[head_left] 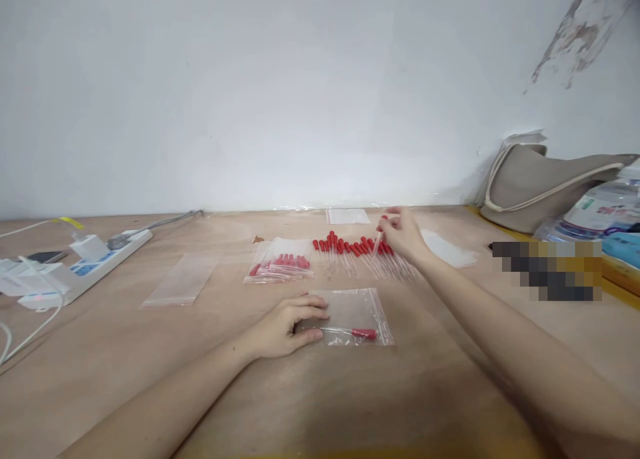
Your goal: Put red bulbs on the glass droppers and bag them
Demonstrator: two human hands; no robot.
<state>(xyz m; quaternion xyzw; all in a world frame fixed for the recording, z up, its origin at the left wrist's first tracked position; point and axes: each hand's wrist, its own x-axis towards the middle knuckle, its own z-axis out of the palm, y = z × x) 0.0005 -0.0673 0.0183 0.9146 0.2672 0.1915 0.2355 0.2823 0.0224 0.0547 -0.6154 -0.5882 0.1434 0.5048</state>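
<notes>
My left hand (287, 324) rests on the open end of a clear zip bag (356, 310) lying on the wooden table (250, 392); its fingers curl on the bag's mouth. One red-capped glass dropper (357, 332) lies inside that bag. My right hand (403, 234) is stretched out over a row of several red-capped droppers (350, 249), with its fingertips pinched on one dropper (379, 236) lifted from the row. A filled bag of droppers (281, 264) lies to the left of the row.
Empty clear bags lie at the left (183, 280) and by the wall (347, 216). A white power strip with plugs and cables (83, 266) sits at far left. A beige tote bag (540, 182) and packaged goods (605, 219) occupy the right.
</notes>
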